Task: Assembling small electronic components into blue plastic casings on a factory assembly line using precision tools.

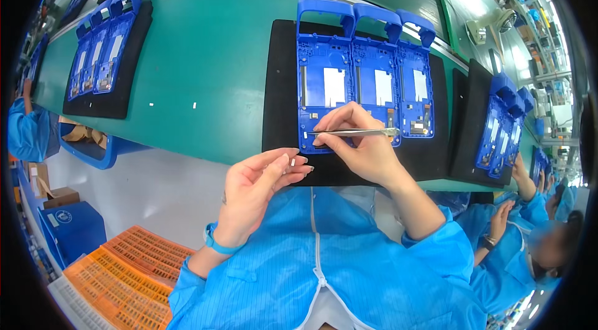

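Observation:
My right hand (369, 152) is closed round a pair of metal tweezers (377, 132), held nearly level with the tips pointing left. Those tips reach over the lower left corner of the leftmost blue plastic housing (319, 49), close to a tiny white piece there. Just below that corner, my left hand (255, 183) pinches a small white piece (293, 162) between thumb and fingers. Beside the leftmost housing lie a middle blue housing (375, 56) and a right one (409, 59), each with a pale rectangular panel inside. Part of the leftmost housing's lower end is hidden by my right hand.
Under the housings is a black mat (283, 81) on a green bench (205, 49). Another mat with blue housings (114, 43) lies left, and more housings (498, 124) lie right, near a co-worker's hand (500, 221). Orange trays (124, 274) and a blue bin (109, 158) stand lower left.

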The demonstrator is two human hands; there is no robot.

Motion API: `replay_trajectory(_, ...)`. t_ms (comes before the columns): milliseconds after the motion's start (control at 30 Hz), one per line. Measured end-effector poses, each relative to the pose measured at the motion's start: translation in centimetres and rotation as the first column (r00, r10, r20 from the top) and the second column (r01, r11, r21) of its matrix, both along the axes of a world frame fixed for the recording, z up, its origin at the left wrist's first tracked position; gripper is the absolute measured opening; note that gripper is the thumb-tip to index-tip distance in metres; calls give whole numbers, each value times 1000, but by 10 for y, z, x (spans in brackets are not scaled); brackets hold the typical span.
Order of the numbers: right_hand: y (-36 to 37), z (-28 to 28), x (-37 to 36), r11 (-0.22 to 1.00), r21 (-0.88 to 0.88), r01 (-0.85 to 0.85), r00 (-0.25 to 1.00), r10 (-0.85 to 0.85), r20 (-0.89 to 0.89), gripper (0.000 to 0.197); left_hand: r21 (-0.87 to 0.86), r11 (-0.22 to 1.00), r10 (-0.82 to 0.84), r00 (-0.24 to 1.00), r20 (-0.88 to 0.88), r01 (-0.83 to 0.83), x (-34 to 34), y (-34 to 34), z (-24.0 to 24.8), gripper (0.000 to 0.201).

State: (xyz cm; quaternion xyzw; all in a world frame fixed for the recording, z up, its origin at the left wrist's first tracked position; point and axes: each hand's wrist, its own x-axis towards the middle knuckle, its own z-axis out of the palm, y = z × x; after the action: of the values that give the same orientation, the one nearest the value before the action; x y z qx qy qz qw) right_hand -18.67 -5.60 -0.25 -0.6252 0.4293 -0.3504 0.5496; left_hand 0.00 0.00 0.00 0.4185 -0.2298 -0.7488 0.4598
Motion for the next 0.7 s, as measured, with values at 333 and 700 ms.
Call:
replay_trajectory(333,12,3,-7,990,16,-140,969,134,210,18,-56,998,-11,997,80,15,-10,-6,-4,23)
replay_trajectory(700,9,-2,-60,989,37,145,978,-149,148,15,-8,994,-112,993,25,113,-38,-12,-3,21)
